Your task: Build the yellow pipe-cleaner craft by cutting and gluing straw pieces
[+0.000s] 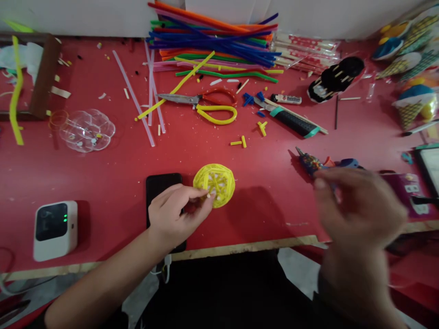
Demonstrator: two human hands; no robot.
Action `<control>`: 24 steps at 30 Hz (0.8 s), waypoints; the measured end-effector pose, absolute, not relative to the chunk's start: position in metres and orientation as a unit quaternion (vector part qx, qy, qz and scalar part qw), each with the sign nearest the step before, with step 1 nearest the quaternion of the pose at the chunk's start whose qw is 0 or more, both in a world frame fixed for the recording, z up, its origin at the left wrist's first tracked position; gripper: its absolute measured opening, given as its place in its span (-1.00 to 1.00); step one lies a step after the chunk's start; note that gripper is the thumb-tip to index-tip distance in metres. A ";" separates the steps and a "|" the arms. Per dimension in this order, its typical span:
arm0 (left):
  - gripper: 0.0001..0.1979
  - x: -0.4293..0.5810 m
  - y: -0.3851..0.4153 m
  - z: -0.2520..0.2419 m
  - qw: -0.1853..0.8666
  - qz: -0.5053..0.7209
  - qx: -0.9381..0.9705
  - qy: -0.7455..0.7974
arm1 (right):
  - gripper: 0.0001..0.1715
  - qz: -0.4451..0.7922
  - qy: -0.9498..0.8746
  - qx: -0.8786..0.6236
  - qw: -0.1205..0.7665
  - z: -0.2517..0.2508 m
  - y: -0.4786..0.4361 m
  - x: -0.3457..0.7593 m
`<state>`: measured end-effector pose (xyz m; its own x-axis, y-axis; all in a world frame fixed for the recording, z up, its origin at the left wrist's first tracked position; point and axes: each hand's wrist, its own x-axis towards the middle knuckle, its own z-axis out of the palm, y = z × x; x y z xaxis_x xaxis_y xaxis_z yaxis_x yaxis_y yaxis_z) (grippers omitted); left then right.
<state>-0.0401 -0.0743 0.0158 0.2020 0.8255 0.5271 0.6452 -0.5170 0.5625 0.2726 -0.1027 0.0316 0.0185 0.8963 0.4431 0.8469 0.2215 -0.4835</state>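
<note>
On the red table a round yellow disc [225, 182], built from fuzzy pipe-cleaner strips with spoke-like pieces inside, lies in front of me. My left hand [180, 208] reaches over its lower left part, thumb and forefinger pinched around a small pale piece [208, 195]. Most of that piece is hidden by the fingertips. My right hand [356, 205] is smeared by motion at the right, beside a glue gun [309, 164] with a dark, patterned body. Whether its fingers touch the glue gun cannot be made out. A black phone [163, 183] lies partly under my left hand.
Behind the disc are scissors [202, 100], a green-black cutter [293, 121] and short yellow T-shaped pieces [242, 142]. Colourful pipe cleaners [219, 41] are heaped along the wall. A clear flower-shaped tray [92, 130] and a white device [56, 230] stand left.
</note>
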 end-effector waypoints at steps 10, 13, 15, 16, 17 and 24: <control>-0.86 -0.042 -0.073 0.012 0.094 0.419 0.761 0.487 | -0.43 -0.049 -0.791 -0.608 0.033 0.010 -0.080 0.402; -0.86 -0.043 -0.073 0.011 0.108 0.417 0.761 0.486 | -0.41 -0.059 -0.813 -0.577 0.052 0.004 -0.072 0.403; -0.87 -0.044 -0.073 0.011 0.129 0.419 0.756 0.486 | -0.52 -0.050 -0.837 -0.539 0.078 0.004 -0.066 0.403; -0.88 -0.044 -0.073 0.012 0.138 0.420 0.754 0.485 | -0.59 -0.045 -0.847 -0.522 0.094 0.005 -0.063 0.403; -0.89 -0.044 -0.073 0.012 0.146 0.422 0.754 0.483 | -0.64 -0.042 -0.852 -0.511 0.111 0.007 -0.060 0.402; -0.94 -0.044 -0.070 0.014 0.172 0.426 0.759 0.462 | -0.93 0.047 -0.798 -0.545 0.251 0.035 -0.060 0.353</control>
